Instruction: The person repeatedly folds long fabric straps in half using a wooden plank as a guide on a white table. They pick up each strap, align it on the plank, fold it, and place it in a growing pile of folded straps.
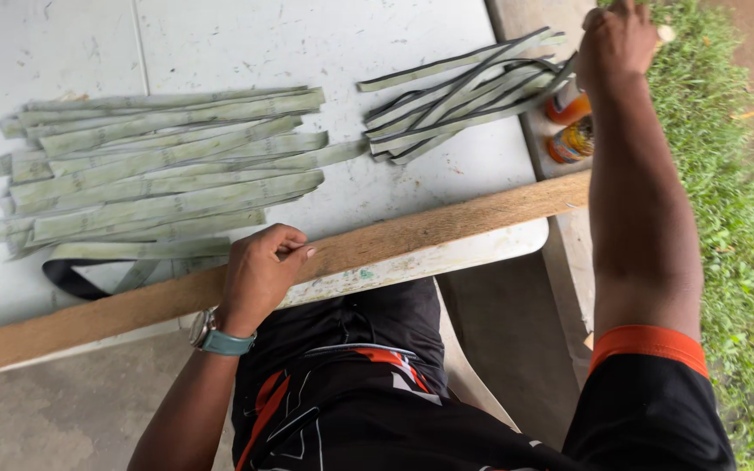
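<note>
The left hand (259,275) was closed on the wooden slat (377,244) lying along the table's (220,35) near edge; the right hand (617,39), fisted, gripped dark strips (464,100) at the far right corner (a paler pile (159,166) lay mid-table). Judged: sorting strips; placement calls for a steady slat.

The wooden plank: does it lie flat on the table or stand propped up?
Flat: the wooden plank lies along the table edge.

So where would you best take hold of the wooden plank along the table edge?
Probably the wooden plank at its bare middle stretch, from the near side, fingers over the top: it lies flat and long, and the left hand already rests on it.
</note>
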